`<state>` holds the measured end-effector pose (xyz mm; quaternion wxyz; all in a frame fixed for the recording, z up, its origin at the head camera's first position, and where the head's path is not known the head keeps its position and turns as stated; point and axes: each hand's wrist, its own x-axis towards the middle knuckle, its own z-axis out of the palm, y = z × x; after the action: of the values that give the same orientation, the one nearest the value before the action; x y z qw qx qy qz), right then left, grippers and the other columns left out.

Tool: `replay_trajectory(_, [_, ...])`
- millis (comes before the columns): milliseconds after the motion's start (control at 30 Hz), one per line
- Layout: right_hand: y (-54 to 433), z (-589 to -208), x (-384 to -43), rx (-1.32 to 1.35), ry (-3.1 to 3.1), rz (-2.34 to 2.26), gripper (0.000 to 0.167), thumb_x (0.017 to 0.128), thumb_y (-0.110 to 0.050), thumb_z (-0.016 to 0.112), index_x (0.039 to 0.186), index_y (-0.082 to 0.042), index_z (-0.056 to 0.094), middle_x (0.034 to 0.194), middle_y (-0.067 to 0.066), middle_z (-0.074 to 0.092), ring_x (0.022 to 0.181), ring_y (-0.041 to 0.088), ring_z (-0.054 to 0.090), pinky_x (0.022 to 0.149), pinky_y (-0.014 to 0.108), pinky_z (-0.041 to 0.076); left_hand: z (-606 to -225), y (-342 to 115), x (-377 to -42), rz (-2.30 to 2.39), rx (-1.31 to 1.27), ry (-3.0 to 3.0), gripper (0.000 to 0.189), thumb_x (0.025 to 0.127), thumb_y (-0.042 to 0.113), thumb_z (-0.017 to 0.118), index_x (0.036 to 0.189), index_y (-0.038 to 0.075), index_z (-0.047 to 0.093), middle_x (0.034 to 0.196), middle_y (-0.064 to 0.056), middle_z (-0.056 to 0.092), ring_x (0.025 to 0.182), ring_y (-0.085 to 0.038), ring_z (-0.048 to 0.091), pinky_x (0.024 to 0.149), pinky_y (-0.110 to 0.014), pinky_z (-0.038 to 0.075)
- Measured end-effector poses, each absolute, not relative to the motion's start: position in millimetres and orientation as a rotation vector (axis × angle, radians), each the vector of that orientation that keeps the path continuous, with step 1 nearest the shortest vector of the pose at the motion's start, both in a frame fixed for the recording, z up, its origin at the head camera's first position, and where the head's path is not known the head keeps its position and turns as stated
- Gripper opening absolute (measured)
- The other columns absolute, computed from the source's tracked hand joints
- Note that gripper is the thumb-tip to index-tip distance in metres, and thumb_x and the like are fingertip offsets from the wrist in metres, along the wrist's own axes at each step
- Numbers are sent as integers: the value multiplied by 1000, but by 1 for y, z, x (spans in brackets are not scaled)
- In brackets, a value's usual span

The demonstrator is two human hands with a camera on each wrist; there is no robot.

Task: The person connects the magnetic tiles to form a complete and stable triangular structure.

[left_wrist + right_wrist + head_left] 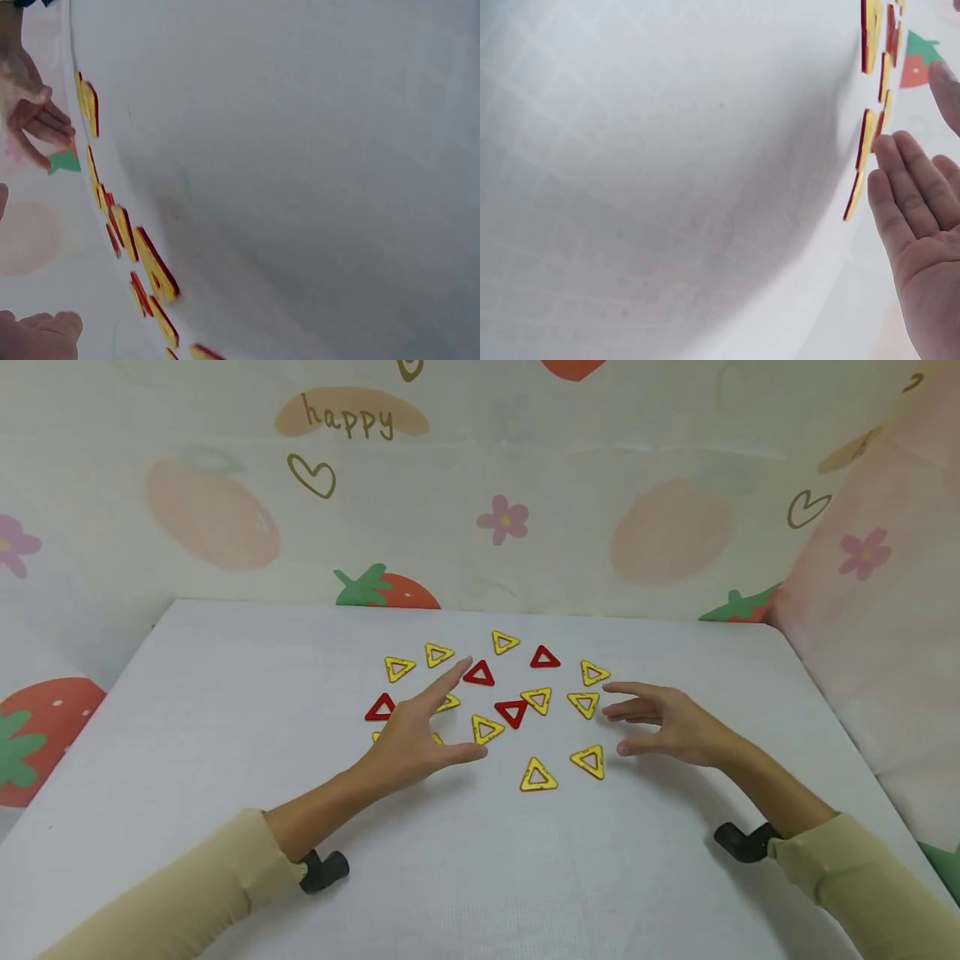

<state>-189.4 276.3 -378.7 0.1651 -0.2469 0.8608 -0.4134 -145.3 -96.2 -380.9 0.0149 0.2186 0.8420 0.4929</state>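
Observation:
Several flat triangle frames, yellow ones such as this yellow triangle (538, 781) and red ones such as this red triangle (544, 657), lie scattered over the table. My left hand (408, 739) hovers at the left of the group, thumb and index finger spread wide, partly hiding some triangles beneath it. Its thumb tip overlaps the edge of a yellow triangle (487, 729) in the head view. My right hand (671, 727) is held at the right of the group with fingers extended, close to another yellow triangle (583, 704). Neither hand holds anything.
The white table (637, 877) spans the view, backed by a cloth (570, 443) printed with strawberries, flowers and hearts. A black wrist mount (324, 872) sits under the left cuff and another black mount (744, 842) under the right cuff.

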Motion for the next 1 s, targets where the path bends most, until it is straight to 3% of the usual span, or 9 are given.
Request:
replay_trajectory(300, [267, -381, -185, -729, 2454, -1085, 72, 80, -7, 83, 143, -4, 50, 118, 10, 69, 108, 25, 66, 96, 37, 53, -386, -82, -140, 1584, 576, 2466, 87, 81, 15, 84, 154, 22, 38, 144, -8, 54, 136, -17, 47, 103, -41, 46])
replay_trajectory(533, [263, -385, -184, -754, 2433, -1009, 60, 83, -6, 80, 138, -3, 56, 113, 6, 69, 102, 22, 63, 92, 33, 54, -395, -74, -137, 1556, 560, 2378, 78, 80, 11, 84, 149, 12, 47, 136, -8, 61, 126, -14, 57, 104, -35, 46])
replay_trajectory(1000, [254, -388, -183, -813, 2465, -935, 54, 83, 0, 78, 133, -1, 59, 110, 3, 66, 100, 19, 62, 91, 32, 54, -401, -61, -130, 1488, 631, 2349, 74, 80, 9, 84, 146, 7, 50, 129, -10, 66, 121, -16, 61, 104, -36, 46])
